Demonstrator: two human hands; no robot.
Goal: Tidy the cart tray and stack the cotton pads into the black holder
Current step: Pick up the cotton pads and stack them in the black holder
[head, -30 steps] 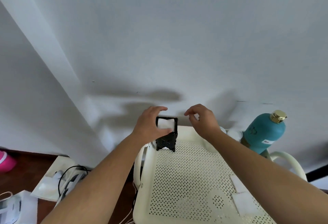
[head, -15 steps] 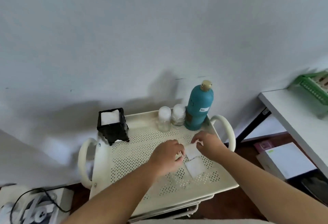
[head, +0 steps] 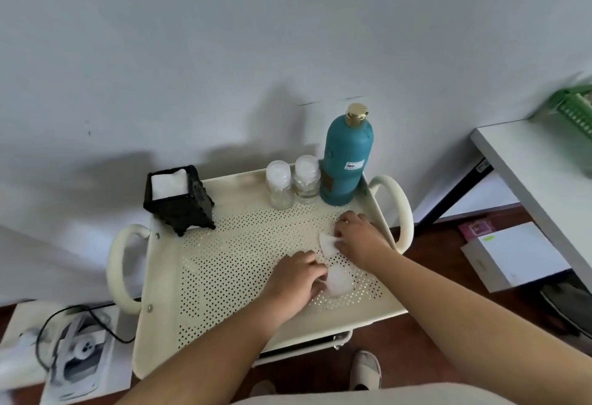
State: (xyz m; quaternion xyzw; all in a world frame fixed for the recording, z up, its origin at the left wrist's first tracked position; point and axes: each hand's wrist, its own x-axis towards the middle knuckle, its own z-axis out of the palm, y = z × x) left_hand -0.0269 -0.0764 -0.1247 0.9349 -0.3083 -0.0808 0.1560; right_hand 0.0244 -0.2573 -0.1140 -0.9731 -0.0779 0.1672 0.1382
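The cream perforated cart tray (head: 224,263) carries a black holder (head: 179,206) at its back left corner, with white cotton pads (head: 168,183) stacked inside it. Two loose white cotton pads lie on the tray's right half. My right hand (head: 358,239) pinches the farther cotton pad (head: 327,242) by its edge. My left hand (head: 296,279) has its fingertips closed on the nearer cotton pad (head: 338,281), which is lifted slightly at one side.
Two small clear bottles with white caps (head: 280,188) (head: 307,182) and a tall teal bottle (head: 346,161) stand along the tray's back right edge. A white table (head: 538,161) is at the right, boxes (head: 512,257) lie on the floor, and a cable and device (head: 77,350) sit at lower left.
Both hands left the black holder at the back left and came to the two loose pads on the tray's right half, where each has closed on one.
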